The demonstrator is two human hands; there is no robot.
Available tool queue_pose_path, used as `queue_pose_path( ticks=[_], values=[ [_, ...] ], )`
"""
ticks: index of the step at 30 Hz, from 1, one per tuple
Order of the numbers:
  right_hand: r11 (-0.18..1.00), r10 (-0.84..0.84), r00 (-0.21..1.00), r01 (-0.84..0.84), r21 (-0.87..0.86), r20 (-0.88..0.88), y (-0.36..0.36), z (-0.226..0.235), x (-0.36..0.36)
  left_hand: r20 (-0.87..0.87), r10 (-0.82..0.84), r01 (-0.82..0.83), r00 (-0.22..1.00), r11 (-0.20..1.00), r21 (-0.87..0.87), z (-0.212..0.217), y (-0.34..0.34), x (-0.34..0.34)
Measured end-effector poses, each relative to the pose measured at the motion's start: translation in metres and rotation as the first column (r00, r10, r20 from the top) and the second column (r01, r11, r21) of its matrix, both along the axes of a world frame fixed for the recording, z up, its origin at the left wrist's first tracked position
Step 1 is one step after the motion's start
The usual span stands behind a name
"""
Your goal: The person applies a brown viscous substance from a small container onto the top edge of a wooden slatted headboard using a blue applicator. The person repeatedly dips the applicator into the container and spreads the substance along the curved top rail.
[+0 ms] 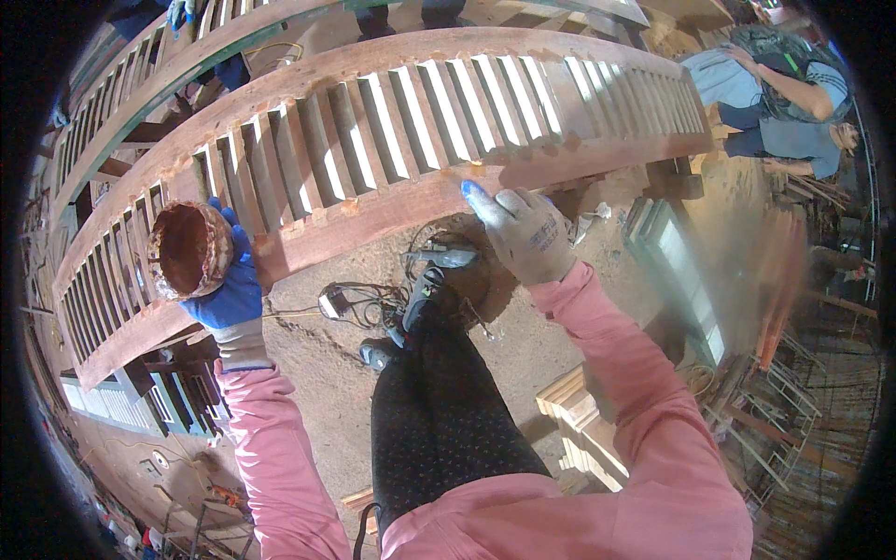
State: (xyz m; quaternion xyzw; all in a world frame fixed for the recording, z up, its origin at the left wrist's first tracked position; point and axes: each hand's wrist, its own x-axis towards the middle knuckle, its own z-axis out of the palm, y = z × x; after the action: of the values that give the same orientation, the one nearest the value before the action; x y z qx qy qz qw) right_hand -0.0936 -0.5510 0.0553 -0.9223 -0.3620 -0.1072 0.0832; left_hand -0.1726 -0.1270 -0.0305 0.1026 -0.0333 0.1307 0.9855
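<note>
A long reddish-brown louvred wooden shutter [392, 121] lies across supports in front of me. My left hand [229, 289], in a blue-palmed glove, holds a small round container [191, 250] smeared with reddish-brown filler beside the shutter's lower rail. My right hand [523, 229], in a grey glove with blue fingertips, presses its fingertips on the lower rail [411, 201] where pale filler patches show. Pink sleeves cover both forearms.
My dark-trousered leg and shoe [429, 299] stand on the dusty floor among cables [345, 303] and a power tool. More shutters lie at the left [121, 93] and lower left. Stacked wood pieces [583, 425] sit at right; another person [784, 112] crouches at upper right.
</note>
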Motion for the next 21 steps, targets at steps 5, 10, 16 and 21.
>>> queue_pose_path(
  ticks=[5,10,16,21],
  values=[
    [0.999,-0.021,0.999,0.019,-0.034,-0.049,-0.011,-0.022,-0.001,0.009,0.005,-0.005,1.0,1.0,-0.007,0.0,-0.006,0.003],
    [0.996,-0.014,0.996,0.021,0.082,-0.087,-0.009,-0.005,0.001,-0.012,0.031,-0.031,0.999,0.999,0.013,-0.001,0.0,0.001],
    [0.391,0.083,0.411,0.825,0.409,-0.908,-0.003,0.005,0.019,-0.067,0.061,-0.059,0.996,0.998,0.021,-0.004,0.002,0.001],
    [0.169,0.223,0.19,0.958,0.23,-0.956,0.004,-0.003,0.018,-0.043,0.035,-0.034,0.998,0.999,0.025,0.001,-0.003,0.002]
  ],
)
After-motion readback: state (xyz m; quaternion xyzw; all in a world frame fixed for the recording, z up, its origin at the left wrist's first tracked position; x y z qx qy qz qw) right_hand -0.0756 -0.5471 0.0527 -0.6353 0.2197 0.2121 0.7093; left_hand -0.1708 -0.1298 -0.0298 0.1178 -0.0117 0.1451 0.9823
